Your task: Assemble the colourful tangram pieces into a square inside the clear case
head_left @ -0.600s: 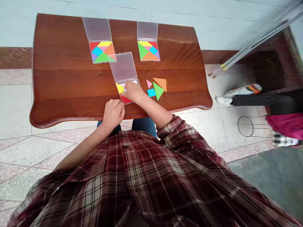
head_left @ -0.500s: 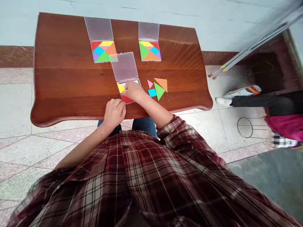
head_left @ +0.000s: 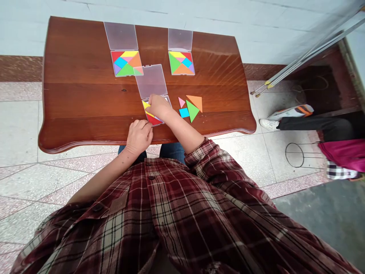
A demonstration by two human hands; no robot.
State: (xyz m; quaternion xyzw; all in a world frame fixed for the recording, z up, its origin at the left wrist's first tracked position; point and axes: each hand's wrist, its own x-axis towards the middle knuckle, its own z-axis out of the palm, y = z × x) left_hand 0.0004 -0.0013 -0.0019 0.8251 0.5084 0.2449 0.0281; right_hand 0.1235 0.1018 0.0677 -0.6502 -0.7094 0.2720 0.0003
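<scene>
Yellow piece (head_left: pixel 145 105) in the nearest open case (head_left: pixel 151 84), and the right hand (head_left: pixel 159 106) is bent over it, fingertips touching, pinching or pressing, can't tell! Left hand (head_left: pixel 139 135), loosely curled, at the near left corner, grip unclear, by the red piece (head_left: pixel 154 120); rightward, pink triangle (head_left: pixel 181 102), blue piece (head_left: pixel 184 112), green triangle (head_left: pixel 192 110), orange triangle (head_left: pixel 196 102); farther back, two filled cases (head_left: pixel 121 36) on the table (head_left: pixel 85 106)

Glossy brown curvy-edged wooden table (head_left: pixel 85 114) in front of pale bluish wall (head_left: pixel 216 15) with dark reddish-brown baseboard (head_left: pixel 19 68), speckled light floor tiles (head_left: pixel 17 129), pinkish bands (head_left: pixel 296 183), grey-green floor patch (head_left: pixel 322 213) lower right.
</scene>
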